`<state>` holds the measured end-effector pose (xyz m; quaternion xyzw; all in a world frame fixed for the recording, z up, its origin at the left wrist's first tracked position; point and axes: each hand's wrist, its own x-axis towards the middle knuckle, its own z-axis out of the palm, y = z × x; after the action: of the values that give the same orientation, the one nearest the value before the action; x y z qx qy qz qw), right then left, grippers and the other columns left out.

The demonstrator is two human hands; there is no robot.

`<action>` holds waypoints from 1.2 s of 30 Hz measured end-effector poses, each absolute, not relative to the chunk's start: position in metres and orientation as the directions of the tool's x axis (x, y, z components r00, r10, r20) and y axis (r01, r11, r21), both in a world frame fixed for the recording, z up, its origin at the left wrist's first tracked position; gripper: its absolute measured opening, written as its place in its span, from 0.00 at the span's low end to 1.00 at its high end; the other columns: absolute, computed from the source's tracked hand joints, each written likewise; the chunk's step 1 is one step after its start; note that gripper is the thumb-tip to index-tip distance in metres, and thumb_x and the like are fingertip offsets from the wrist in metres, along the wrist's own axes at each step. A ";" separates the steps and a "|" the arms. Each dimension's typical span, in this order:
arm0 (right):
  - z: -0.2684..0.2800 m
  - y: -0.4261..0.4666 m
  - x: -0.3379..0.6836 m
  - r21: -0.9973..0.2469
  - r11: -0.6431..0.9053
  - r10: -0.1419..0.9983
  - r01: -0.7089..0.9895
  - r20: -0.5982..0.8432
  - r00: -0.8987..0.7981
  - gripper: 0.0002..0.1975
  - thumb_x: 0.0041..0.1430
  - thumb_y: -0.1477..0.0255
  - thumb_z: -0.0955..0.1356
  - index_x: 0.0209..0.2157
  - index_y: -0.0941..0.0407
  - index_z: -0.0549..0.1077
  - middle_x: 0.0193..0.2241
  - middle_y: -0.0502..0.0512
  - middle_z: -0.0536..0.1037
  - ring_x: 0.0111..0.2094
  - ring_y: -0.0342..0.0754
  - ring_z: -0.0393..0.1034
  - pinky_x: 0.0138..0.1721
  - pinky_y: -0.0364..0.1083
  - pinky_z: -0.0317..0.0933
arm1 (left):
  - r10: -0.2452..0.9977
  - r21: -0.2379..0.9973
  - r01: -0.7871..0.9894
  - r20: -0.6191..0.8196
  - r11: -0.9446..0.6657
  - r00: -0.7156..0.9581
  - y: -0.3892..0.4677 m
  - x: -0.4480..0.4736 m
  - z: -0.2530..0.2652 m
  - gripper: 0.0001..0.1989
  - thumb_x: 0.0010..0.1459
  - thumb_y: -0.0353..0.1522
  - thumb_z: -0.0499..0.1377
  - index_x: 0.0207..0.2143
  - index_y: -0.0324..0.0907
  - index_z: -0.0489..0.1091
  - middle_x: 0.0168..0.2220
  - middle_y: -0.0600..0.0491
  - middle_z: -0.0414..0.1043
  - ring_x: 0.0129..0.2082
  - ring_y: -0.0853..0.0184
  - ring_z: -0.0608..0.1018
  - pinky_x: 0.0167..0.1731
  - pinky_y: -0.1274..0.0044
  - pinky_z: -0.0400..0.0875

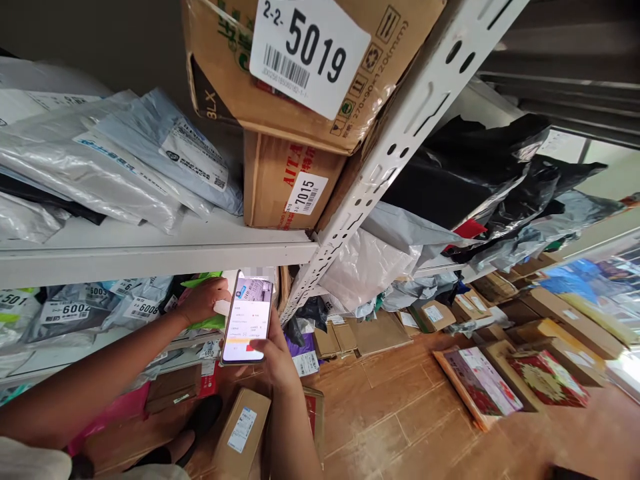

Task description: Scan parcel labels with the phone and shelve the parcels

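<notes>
White metal shelf edge [150, 263] runs just above both hands; from the phone [247, 323], low at half past seven, a perforated post [370, 180] rises toward two and bare floor [380, 420] opens at four. Right hand [277, 353]: grip around the slim, glossy phone. Left hand [203, 305]: grip pinching a white piece [221, 306], mostly hidden.

My hands: two, left [205, 303] and right [277, 357]. Phones [246, 327] in my grip: one. Stacked boxes on shelf [150, 260]: two, upper box [287, 117], lower box [269, 180]. Number labels [310, 57] on them: two, one apiece. Slotted white posts near me [383, 163]: one. Purple bags [297, 345]: one. Bright printed boxes [483, 380], floor [400, 393] right: two. Grey and white shelf bags [120, 143]: many, overlapping, can't count.
</notes>
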<state>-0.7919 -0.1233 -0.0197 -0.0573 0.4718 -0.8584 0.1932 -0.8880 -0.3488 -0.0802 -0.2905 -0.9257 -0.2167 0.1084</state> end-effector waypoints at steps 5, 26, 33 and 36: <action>-0.011 -0.108 -0.758 -0.801 -0.519 -0.408 0.299 -0.075 -0.910 0.48 0.40 0.80 0.69 0.62 0.46 0.48 0.49 0.52 0.77 0.45 0.56 0.75 0.25 0.46 0.74 | 0.500 0.345 0.580 0.297 0.738 -0.813 -0.352 -0.886 -0.079 0.06 0.52 0.30 0.58 0.31 0.43 0.75 0.29 0.53 0.64 0.32 0.65 0.70 0.34 0.75 0.62; -0.047 -0.070 -0.657 -0.627 -0.751 -0.069 0.206 -0.237 -0.969 0.59 0.38 0.77 0.69 0.66 0.47 0.32 0.39 0.57 0.82 0.32 0.58 0.78 0.17 0.46 0.67 | 0.101 0.326 0.011 -0.259 0.945 -0.961 -0.240 -0.938 -0.018 0.26 0.62 0.50 0.51 0.47 0.38 0.69 0.45 0.46 0.73 0.43 0.62 0.76 0.43 0.65 0.72; -0.058 -0.081 -0.654 -0.636 -0.738 -0.115 0.227 -0.213 -0.970 0.55 0.37 0.74 0.68 0.66 0.49 0.41 0.38 0.57 0.81 0.32 0.60 0.78 0.19 0.51 0.69 | 0.091 0.217 0.037 -0.243 0.975 -0.966 -0.251 -0.927 -0.017 0.15 0.62 0.40 0.57 0.44 0.38 0.70 0.45 0.48 0.73 0.43 0.63 0.76 0.45 0.65 0.72; -0.069 -0.084 -0.657 -0.649 -0.718 -0.137 0.253 -0.224 -0.965 0.54 0.38 0.73 0.68 0.67 0.49 0.41 0.36 0.56 0.81 0.29 0.58 0.77 0.17 0.48 0.67 | 0.125 0.162 0.106 -0.110 0.981 -0.986 -0.269 -0.899 -0.020 0.13 0.63 0.39 0.56 0.41 0.38 0.72 0.47 0.47 0.72 0.49 0.60 0.73 0.51 0.61 0.67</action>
<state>-0.6570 -0.0839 -0.0689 0.0800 0.3606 -0.9233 0.1055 -0.8987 -0.2695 -0.0205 -0.0582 -0.9935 -0.0778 -0.0600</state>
